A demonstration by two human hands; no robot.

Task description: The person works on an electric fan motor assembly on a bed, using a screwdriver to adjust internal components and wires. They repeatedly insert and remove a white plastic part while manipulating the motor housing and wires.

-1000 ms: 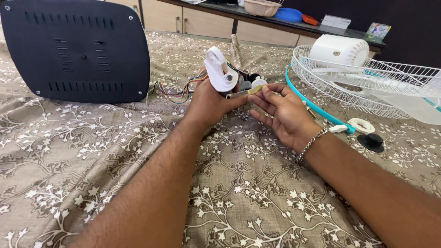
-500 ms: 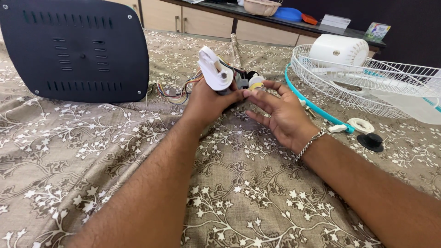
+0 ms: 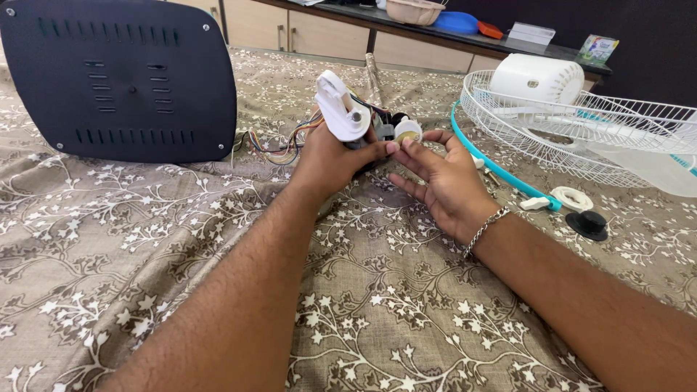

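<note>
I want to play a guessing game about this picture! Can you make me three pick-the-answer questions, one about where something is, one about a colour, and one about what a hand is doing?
1. Where is the black round cap?
A. on the cloth, by the right forearm
B. inside the wire fan guard
C. on the dark panel

2. What colour is the bracket held up by the left hand?
A. red
B. white
C. green

3. How is the right hand?
A. in a tight fist
B. flat on the cloth
C. open, palm up, fingers by the small white part

Answers: 1 A, it lies beside a white ring. 2 B, plainly white plastic. 3 C, fingers spread, fingertips reaching it.
</note>
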